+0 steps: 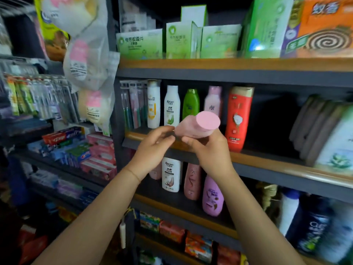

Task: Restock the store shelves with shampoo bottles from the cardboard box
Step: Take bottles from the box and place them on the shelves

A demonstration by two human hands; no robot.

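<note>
Pink shampoo bottle [198,126] sat mid-frame, held up in front of the middle shelf [267,158]. Its long axis was tilted, flat pink end toward the camera and upper right, the other end running down-left into the hands. Which end was the cap could not be told; blurred.

Right hand [207,150] was wrapped around the bottle's lower body from below and right, fingers closed on it, carrying the weight. Left hand [154,146] was at the bottle's left end, fingertips pinched loosely against it or just touching; contact looked real but the grip was light, more steadying than holding. Right hand was the nearer one to the open slot.

Behind the bottle, centre frame, stood a row on the middle shelf: white bottle [153,104], second white bottle [172,105], green bottle [191,104], pale pink bottle [213,99], then red bottle [238,117] nearer the front edge. Dark empty gap [273,123] lay right of the red bottle, before the stacked packs at right of frame.

Key relation: the free space was up-right and beyond the hands, and the bottle was not upright. Judgement: it needed turning to vertical before going in, with the right hand likely doing the placing, either into the gap right of the red bottle or in front of the matching pale pink one.

Lower shelf [183,211] below the hands also held shampoo bottles. Cardboard box was not in view.
</note>
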